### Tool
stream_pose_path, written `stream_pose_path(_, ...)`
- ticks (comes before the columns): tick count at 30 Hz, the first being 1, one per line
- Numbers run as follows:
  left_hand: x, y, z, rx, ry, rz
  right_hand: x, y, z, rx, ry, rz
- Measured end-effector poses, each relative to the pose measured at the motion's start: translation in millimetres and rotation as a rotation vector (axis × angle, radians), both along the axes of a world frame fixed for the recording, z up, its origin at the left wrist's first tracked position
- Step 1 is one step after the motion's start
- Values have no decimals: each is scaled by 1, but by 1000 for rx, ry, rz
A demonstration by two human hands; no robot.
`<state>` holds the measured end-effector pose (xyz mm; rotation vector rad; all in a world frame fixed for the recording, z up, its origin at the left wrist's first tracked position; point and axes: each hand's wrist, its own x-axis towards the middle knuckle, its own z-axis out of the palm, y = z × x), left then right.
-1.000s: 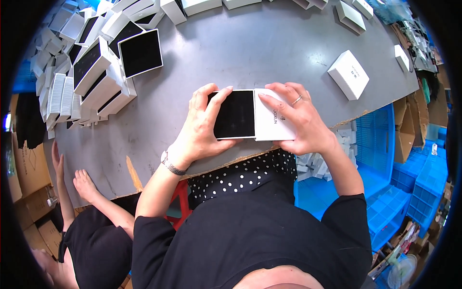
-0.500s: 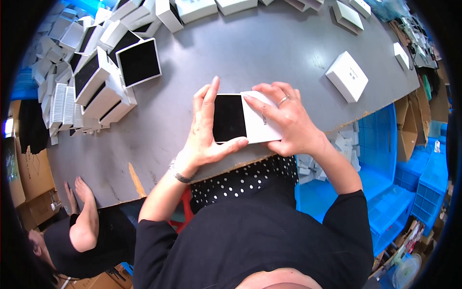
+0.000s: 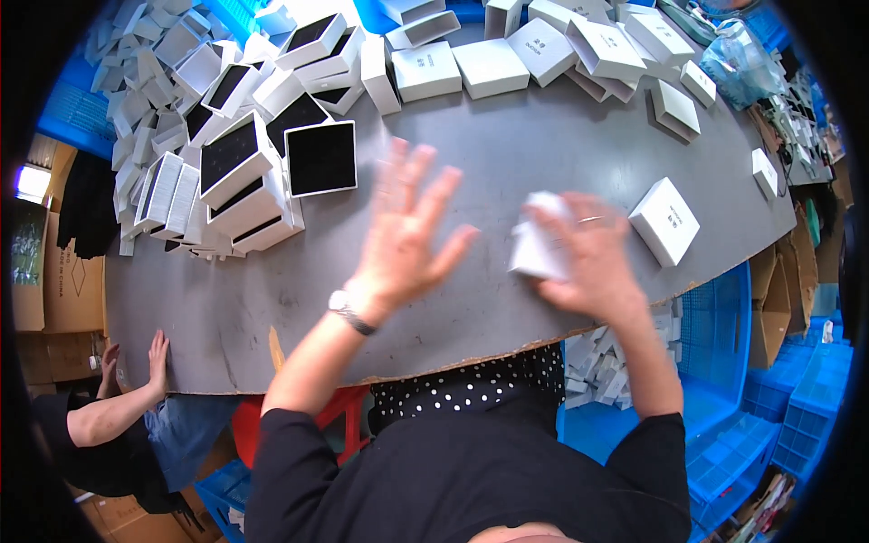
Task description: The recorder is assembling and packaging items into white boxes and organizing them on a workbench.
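At the centre of the grey surface (image 3: 507, 163), my left hand (image 3: 409, 237) is raised with palm down and all fingers spread wide, blurred by motion and holding nothing; a wristwatch (image 3: 348, 310) sits on its wrist. At 3 o'clock from it, my right hand (image 3: 588, 258) is curled around a small white box (image 3: 538, 246), the fingers wrapped over its top and right side, a ring visible on one finger; the box is blurred, and I cannot tell whether it rests on the surface or is lifted just off it. At 2 o'clock from my right hand, close to the surface's right edge, lies a closed white box (image 3: 665, 220), apart from my fingers. At 11 o'clock from my left hand stands an open box with a black lining (image 3: 320, 158), leaning against a heap of similar white boxes (image 3: 199, 145) that fills the far left of the surface. At 12 o'clock a row of closed white boxes (image 3: 534, 50) runs along the far edge. At 4 o'clock, below the surface's edge, blue crates (image 3: 715, 362) hold more small white pieces. At 8 o'clock another person's hand (image 3: 158, 355) rests flat on the near-left edge of the surface.
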<state>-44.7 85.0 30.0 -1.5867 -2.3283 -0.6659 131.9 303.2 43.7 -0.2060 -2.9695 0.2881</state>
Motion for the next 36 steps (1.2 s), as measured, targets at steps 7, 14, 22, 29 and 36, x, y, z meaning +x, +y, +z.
stream_pose_path(7,-84,-46,10,-402,330,446,-28,68,43,214,-125,-283)
stream_pose_path(14,-59,-25,1,-420,253,381,-256,30,-26,332,23,131)
stream_pose_path(22,15,-71,17,-163,-153,242,-103,-2,-14,-31,197,383)
stream_pose_path(29,18,-63,0,-191,-336,253,-52,-1,-20,-213,183,214)
stream_pose_path(36,50,-57,-2,-143,-367,322,-19,-47,-24,-345,156,279)
